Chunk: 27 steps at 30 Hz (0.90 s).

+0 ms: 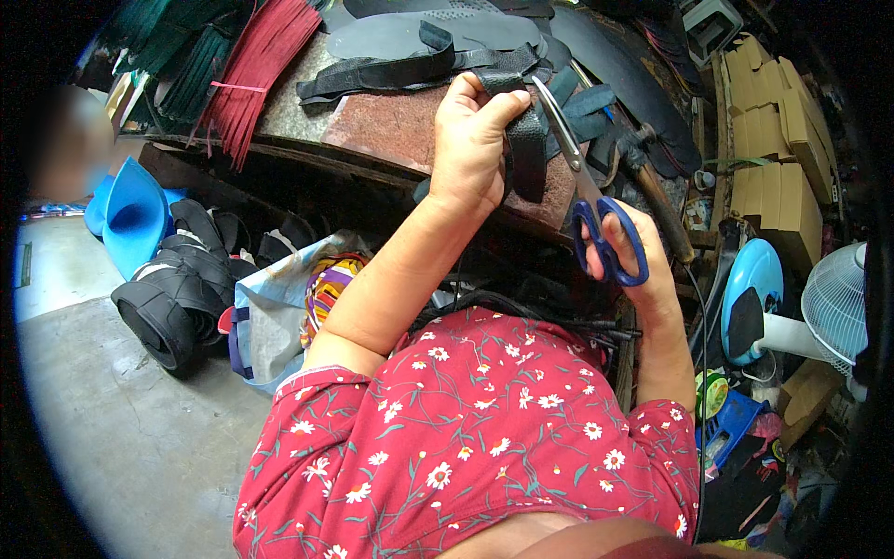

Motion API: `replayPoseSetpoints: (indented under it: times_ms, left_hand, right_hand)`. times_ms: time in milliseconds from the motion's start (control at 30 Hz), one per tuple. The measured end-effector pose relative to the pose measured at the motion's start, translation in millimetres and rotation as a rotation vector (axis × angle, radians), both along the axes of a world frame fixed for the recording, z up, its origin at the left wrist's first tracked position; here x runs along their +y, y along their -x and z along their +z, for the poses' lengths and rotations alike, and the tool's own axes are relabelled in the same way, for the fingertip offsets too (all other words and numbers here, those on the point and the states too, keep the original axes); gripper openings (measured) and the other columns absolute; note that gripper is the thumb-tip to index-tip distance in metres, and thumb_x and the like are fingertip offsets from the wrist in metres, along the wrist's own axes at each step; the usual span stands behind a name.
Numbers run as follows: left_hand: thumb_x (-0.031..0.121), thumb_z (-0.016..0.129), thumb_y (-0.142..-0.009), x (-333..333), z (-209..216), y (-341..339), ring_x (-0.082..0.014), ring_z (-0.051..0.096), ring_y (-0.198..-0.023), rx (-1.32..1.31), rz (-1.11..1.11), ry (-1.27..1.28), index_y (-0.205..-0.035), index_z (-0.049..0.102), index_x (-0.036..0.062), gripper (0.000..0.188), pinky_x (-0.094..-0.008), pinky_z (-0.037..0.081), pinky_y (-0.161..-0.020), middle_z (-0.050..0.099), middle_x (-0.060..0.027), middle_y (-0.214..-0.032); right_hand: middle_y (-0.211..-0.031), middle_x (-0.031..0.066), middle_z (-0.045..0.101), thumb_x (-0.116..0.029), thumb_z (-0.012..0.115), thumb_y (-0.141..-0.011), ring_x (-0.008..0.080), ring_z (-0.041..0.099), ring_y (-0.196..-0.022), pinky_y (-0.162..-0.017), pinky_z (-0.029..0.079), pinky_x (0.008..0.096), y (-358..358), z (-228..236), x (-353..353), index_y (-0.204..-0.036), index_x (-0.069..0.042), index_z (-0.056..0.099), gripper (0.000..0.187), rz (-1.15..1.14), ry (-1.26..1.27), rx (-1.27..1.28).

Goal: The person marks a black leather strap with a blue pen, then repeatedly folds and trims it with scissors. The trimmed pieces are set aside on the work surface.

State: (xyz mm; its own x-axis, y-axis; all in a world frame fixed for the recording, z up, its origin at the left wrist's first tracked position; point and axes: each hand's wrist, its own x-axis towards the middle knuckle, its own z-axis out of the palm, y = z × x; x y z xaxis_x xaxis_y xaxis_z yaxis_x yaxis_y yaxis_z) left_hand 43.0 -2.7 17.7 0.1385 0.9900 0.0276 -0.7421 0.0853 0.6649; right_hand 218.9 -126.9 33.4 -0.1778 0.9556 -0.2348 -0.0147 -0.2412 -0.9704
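My left hand (470, 140) is closed on a black leather strap (529, 154), pinching it between thumb and fingers above the front of the worktable. Part of the strap hangs down beside the hand. My right hand (635, 252) has its fingers through the blue handles of a pair of scissors (589, 186). The steel blades point up and left, their tips close to the strap by my left thumb. Whether the blades touch the strap I cannot tell. Farther back, more black strips (382, 74) lie across the table, beside a grey sole-shaped sheet (419, 35).
Red strips (256, 79) tied in a bundle lie at the table's left. A hammer (656, 191) rests at its right edge. Cardboard boxes (778, 140) and a white-and-blue fan (829, 317) stand to the right. On the left floor are black rolls (168, 298) and a bag (270, 317).
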Motion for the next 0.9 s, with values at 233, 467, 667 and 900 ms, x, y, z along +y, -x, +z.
replayPoseSetpoints:
  times_ms: [233,467,667,900]
  left_hand:
    - [0.002,0.064,-0.085,0.1,4.3,9.7,-0.0073,0.060,-0.068,0.031,-0.151,0.117,-0.095,0.053,0.0062,0.014,-0.0200,0.047,-0.057,0.064,-0.0023,-0.084]
    - [0.008,0.062,-0.090,-4.4,4.9,18.0,-0.0025,0.048,-0.055,0.044,-0.250,0.104,-0.098,0.057,0.0075,0.010,-0.0172,0.041,-0.050,0.060,0.0035,-0.077]
    - [0.008,0.063,-0.090,1.0,-10.3,20.3,-0.0043,0.060,-0.065,-0.027,-0.399,0.061,-0.104,0.056,0.0050,0.016,-0.0181,0.045,-0.051,0.066,-0.0020,-0.087]
    - [0.011,0.063,-0.091,-3.2,-13.0,9.2,-0.0131,0.066,-0.076,-0.006,-0.394,0.034,-0.104,0.056,0.0050,0.016,-0.0262,0.056,-0.069,0.067,-0.0068,-0.092]
  right_hand:
    - [-0.061,-0.0010,0.056,-0.030,0.068,-0.087,0.0045,0.053,-0.053,-0.049,0.037,0.0228,-49.3,3.7,43.9,-0.087,-0.005,0.067,0.025,-0.485,-0.118,-0.937]
    - [-0.082,0.0125,0.068,-0.047,0.067,-0.082,0.0326,0.065,-0.077,-0.071,0.049,0.0418,-104.5,-10.8,71.1,-0.093,-0.012,0.072,0.037,-0.654,-0.054,-1.497]
    - [-0.093,0.0091,0.069,-0.017,0.068,-0.085,0.0179,0.065,-0.083,-0.076,0.049,0.0287,-58.2,6.1,71.0,-0.095,-0.006,0.073,0.016,-0.551,-0.624,-0.894]
    - [-0.081,-0.0015,0.065,-0.016,0.067,-0.089,0.0034,0.057,-0.069,-0.061,0.044,0.0184,28.9,3.7,82.6,-0.094,-0.003,0.068,0.015,-0.188,-0.358,-0.034]
